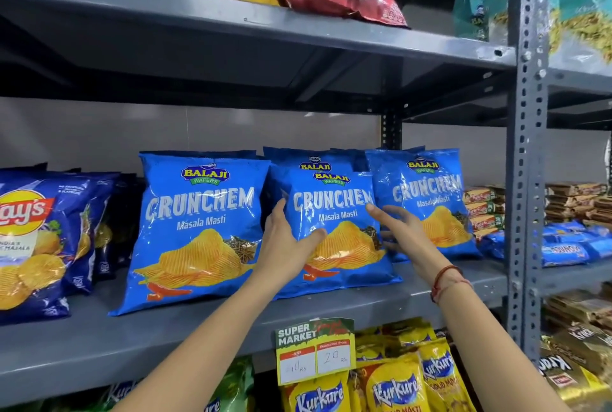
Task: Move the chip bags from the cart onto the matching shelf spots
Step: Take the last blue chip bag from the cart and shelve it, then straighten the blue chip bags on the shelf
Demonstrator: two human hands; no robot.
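left hand [291, 239] grips the middle blue chip bag [334, 233] by its left edge, standing it between matching bags; right hand [402, 229] open, apparently steadying its right edge.

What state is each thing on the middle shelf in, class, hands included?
Middle Crunchem bag: upright, gripped by both sides.
Left Crunchem bag: upright, leaning back.
Right Crunchem bag: upright.
Lay's bag: upright.
Left hand: on the bag.
Right hand: fingers spread, at the bag's edge.
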